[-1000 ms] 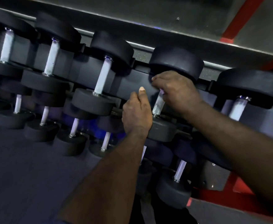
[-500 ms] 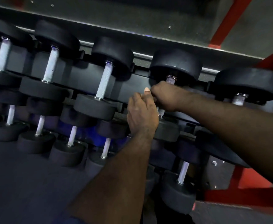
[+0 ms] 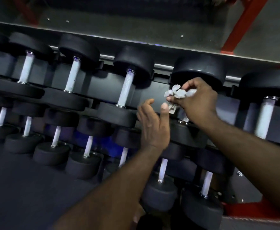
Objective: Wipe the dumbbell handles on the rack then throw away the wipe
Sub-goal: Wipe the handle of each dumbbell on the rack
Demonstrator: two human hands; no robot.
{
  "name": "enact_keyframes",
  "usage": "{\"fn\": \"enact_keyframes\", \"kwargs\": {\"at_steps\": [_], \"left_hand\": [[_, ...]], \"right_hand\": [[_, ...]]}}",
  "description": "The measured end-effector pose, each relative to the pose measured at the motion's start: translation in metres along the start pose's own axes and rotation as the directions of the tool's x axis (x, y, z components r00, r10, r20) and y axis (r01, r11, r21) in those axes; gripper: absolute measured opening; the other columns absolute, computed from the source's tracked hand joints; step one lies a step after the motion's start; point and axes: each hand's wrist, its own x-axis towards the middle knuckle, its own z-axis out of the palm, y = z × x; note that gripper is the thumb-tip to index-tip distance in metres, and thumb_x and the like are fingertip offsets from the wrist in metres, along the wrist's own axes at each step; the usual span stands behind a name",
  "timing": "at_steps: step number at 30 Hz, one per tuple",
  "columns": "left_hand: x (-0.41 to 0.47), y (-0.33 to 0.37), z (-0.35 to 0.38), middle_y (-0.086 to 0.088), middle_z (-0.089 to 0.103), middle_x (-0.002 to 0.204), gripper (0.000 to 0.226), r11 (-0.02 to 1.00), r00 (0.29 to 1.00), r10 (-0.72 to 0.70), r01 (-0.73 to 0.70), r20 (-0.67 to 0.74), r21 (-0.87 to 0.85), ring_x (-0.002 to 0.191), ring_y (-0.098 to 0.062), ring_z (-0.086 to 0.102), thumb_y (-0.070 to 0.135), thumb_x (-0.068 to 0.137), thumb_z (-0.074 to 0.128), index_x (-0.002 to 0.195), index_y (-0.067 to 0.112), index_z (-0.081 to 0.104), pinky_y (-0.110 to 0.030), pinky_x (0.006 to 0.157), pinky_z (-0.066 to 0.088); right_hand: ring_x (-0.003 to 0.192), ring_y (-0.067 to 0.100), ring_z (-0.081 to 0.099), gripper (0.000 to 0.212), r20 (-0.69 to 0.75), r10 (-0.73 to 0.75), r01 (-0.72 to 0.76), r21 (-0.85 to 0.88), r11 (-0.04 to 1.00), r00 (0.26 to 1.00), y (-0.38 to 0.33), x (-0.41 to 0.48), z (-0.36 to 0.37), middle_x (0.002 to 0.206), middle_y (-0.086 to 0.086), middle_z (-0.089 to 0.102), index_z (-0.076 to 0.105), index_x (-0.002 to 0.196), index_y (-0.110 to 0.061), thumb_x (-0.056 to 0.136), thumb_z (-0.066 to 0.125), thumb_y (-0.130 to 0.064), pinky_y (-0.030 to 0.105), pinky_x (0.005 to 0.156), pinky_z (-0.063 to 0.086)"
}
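A dark rack (image 3: 159, 87) holds rows of black dumbbells with pale knurled handles. My right hand (image 3: 197, 100) pinches a crumpled white wipe (image 3: 177, 94) in front of the top-row dumbbell (image 3: 200, 68) fourth from the left, hiding most of its handle. My left hand (image 3: 154, 125) hovers just left of the wipe, fingers loosely spread and holding nothing. The neighbouring handle (image 3: 125, 89) to the left stands bare, as does the one (image 3: 265, 117) to the right.
Lower rows of smaller dumbbells (image 3: 84, 156) fill the rack beneath my arms. A grey ledge (image 3: 136, 39) runs behind the top row, with red frame bars (image 3: 242, 27) at the upper right. Dark floor (image 3: 20, 188) lies at the lower left.
My right hand has lifted off the handle, and the crumpled wipe now shows in its fingers. My left hand has opened from a loose fist. The view shifted right.
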Motion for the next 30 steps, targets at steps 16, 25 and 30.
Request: {"fn": "enact_keyframes", "kwargs": {"at_steps": [16,25,30], "left_hand": [[0.16,-0.081,-0.096,-0.022,0.055,0.146,0.057,0.753,0.771,-0.631,0.635,-0.082,0.173,0.13,-0.04,0.055,0.045,0.107,0.038,0.142,0.001,0.052,-0.039,0.102,0.043],[0.149,-0.061,-0.104,-0.023,0.06,0.138,0.045,0.679,0.705,-0.683,0.709,-0.191,0.191,0.122,-0.043,0.058,0.036,0.103,0.039,0.132,0.008,0.059,-0.044,0.098,0.045],[0.151,-0.057,-0.105,-0.021,0.061,0.134,0.035,0.692,0.726,-0.669,0.686,-0.157,0.224,0.121,-0.042,0.055,0.029,0.103,0.04,0.124,0.011,0.062,-0.043,0.094,0.041]], "right_hand": [[0.061,0.02,0.074,0.037,0.236,0.333,-0.399,0.34,0.852,0.913,-0.064,-0.021,0.105,0.083,0.012,0.074,0.06,0.084,-0.008,0.066,0.091,0.002,0.042,0.053,0.061],[0.073,0.013,0.069,0.005,0.312,0.271,-0.202,-0.237,0.95,0.911,-0.039,-0.011,0.141,0.077,-0.006,0.074,0.076,0.081,-0.023,0.079,0.08,-0.024,0.028,0.063,0.052],[0.089,0.016,0.071,0.021,0.732,0.361,-0.396,-0.134,0.908,0.578,-0.042,-0.01,0.137,0.094,-0.002,0.078,0.077,0.097,-0.018,0.093,0.068,-0.037,0.037,0.085,0.054]]}}
